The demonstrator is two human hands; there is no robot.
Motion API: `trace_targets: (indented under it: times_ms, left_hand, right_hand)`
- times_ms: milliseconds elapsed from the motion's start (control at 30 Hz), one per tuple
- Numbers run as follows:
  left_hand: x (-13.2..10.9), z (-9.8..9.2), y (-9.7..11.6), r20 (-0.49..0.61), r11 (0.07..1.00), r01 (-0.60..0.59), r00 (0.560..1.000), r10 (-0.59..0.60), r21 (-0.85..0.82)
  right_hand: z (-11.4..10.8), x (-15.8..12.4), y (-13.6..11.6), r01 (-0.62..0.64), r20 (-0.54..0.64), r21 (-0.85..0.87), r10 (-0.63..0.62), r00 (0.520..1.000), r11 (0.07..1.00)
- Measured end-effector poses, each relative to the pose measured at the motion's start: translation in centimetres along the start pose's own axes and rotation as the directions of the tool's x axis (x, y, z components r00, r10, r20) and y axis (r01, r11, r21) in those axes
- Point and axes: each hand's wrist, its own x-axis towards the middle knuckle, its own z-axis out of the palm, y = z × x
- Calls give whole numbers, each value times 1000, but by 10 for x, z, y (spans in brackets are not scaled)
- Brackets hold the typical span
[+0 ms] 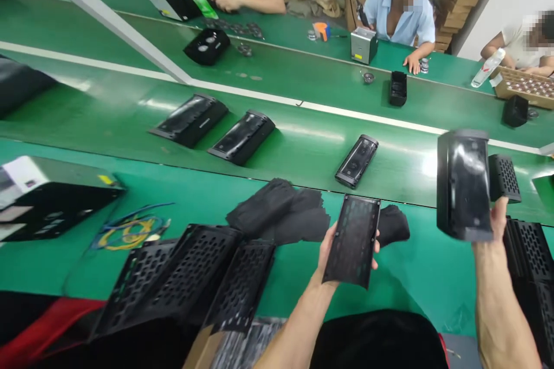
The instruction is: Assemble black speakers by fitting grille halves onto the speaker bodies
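My left hand (328,249) grips a black speaker grille (352,240) by its sides, the thumb on one edge and fingertips showing at the other. Dark mesh backs the grille's holes. Raised at the right, my right hand (498,220) is closed on the lower edge of a black speaker housing (463,184) with a glossy face. Sheets of black mesh cloth (277,212) lie on the green bench beyond my left hand, and a smaller black cloth piece (395,225) lies just right of the held grille.
Perforated grilles (190,265) are piled at the lower left, more grilles (534,259) at the right. Several black housings, including one housing (357,160), lie on the green conveyor (298,144). Cables (132,230) and a boxy device (56,199) sit left. Co-workers sit opposite.
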Motion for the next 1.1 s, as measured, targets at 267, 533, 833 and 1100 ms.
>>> trace_targets:
  times_ms: [267,533,833,1100]
  left_hand:
    - [29,4,-46,-1,1000,-27,1000,27,6]
    - [54,4,-89,84,992,-120,990,116,48]
    - [59,27,-86,113,941,-314,947,301,124]
    - [67,22,-97,99,952,-285,956,275,110]
  right_hand:
    - [29,-105,23,-150,27,-146,156,987,978]
    - [70,-111,-5,164,145,-807,-79,986,567]
    - [79,-104,14,308,262,-917,-200,944,253]
    - [74,-92,17,293,276,-936,-109,955,194]
